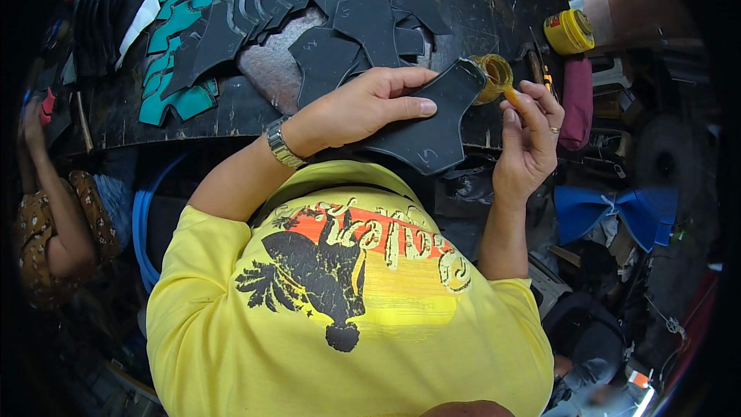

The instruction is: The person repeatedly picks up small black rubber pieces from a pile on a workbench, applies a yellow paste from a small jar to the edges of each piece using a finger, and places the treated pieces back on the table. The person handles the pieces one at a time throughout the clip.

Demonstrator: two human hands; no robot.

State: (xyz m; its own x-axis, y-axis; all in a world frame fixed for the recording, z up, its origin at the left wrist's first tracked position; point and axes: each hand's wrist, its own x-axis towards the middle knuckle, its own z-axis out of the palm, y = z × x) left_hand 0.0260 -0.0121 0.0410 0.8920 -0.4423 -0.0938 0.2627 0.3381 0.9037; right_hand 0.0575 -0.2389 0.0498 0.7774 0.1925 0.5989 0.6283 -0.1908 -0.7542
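Note:
My left hand (367, 108) is closed on a dark shoe-upper piece (432, 135), thumb on top and fingers partly hidden. The piece is flat, with curved edges and a chalk mark near its lower end. Its far tip reaches the rim of an open jar of amber glue (498, 77). At the jar's right side is my right hand (529, 139), its fingers bent and apart. The index fingertip looks yellow, as if coated with glue, and touches or nearly touches the rim. I see no tool in that hand.
Beyond my left hand lie several loose dark cut pieces (367, 23) and overlapping rows of teal pieces (181, 31). A yellow tub (569, 32) and a maroon cylindrical thing (576, 104) stand to the right. Another person's arm (65, 208) shows at far left.

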